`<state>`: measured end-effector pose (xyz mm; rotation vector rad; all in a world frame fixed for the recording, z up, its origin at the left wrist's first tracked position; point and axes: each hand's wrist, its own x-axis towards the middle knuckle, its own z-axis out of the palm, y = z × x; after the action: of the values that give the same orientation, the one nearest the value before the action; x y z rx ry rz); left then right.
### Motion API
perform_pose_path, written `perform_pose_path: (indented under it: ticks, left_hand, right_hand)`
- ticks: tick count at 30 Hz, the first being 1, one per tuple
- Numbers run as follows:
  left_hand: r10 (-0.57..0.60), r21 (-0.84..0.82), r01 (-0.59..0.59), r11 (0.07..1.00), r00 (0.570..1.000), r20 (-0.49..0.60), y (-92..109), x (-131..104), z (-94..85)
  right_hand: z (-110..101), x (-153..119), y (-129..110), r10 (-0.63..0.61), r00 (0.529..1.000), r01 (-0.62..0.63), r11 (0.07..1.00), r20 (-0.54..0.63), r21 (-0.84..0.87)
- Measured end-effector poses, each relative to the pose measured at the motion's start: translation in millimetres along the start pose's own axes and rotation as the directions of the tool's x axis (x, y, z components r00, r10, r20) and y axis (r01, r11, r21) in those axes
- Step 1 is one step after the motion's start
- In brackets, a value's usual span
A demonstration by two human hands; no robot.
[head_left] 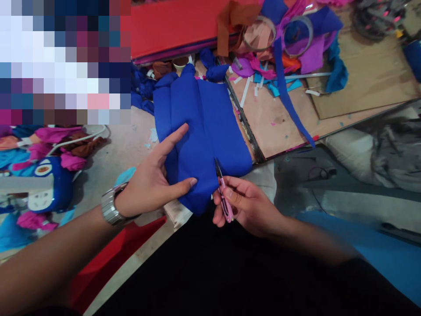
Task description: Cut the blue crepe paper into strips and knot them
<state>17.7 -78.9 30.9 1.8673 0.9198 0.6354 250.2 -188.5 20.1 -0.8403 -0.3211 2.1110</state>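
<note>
A wide piece of blue fabric [217, 118] lies over the table edge, its lower end hanging toward the lap. My left hand [154, 173] rests on its left part, thumb and index finger spread apart, the other fingers hidden by or under the cloth. On the right, my right hand [243, 199] grips small pink scissors [225, 201], whose dark blades point up and meet the fabric at a slit near its lower edge. A metal watch is on my left wrist.
Coloured fabric scraps and two rings of tape [298, 37] lie at the back right, beside a cardboard sheet [368, 79]. More scraps and a blue case [55, 184] sit at left. A red panel [184, 26] is at the back.
</note>
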Motion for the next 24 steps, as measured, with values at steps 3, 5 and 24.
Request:
perform_pose_path:
  ticks: [3, 5, 24]
  left_hand:
    - [-0.009, -0.009, 0.009, 1.000, 1.000, 0.004, 0.5, -0.6, 0.2]
    - [-0.018, -0.020, 0.018, 1.000, 1.000, 0.012, 0.9, -0.9, 0.0]
    - [-0.066, 0.011, 0.066, 0.998, 0.997, 0.037, 8.0, -2.7, 0.2]
  right_hand:
    - [-0.7, 0.5, 0.6, 0.004, 1.000, -0.004, 1.000, 0.000, -0.005]
    - [-0.9, 0.6, 0.9, 0.004, 1.000, -0.004, 1.000, 0.000, -0.010]
    - [-1.3, 5.4, 0.2, -0.040, 0.999, 0.041, 0.998, -0.020, 0.041]
